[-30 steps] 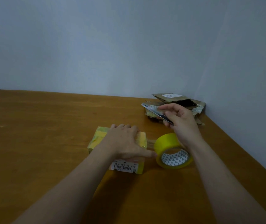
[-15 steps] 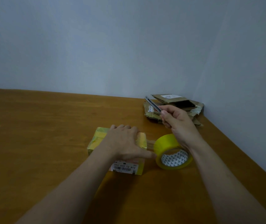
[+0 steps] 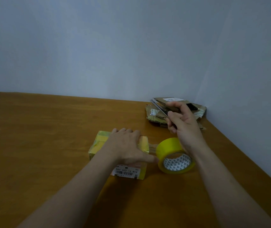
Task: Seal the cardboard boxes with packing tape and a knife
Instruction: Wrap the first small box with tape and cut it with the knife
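A small cardboard box [image 3: 101,144] wrapped in yellowish tape lies on the wooden table [image 3: 41,145], a barcode label on its near side. My left hand [image 3: 128,145] presses flat on its top, thumb stretched toward the roll. A yellow roll of packing tape [image 3: 172,153] stands just right of the box, a clear strip running from it to the box. My right hand [image 3: 182,122] is raised above and behind the roll and grips a slim utility knife [image 3: 158,107], whose tip points up and to the left.
A pile of flattened cardboard boxes [image 3: 154,115] with labels lies in the far right corner against the wall. The table's right edge runs diagonally near my right forearm. Bare wood stretches to the left of the box.
My right hand has lifted the knife and tilted it, so its tip now points higher and further back. My left hand, the box and the roll have stayed put.
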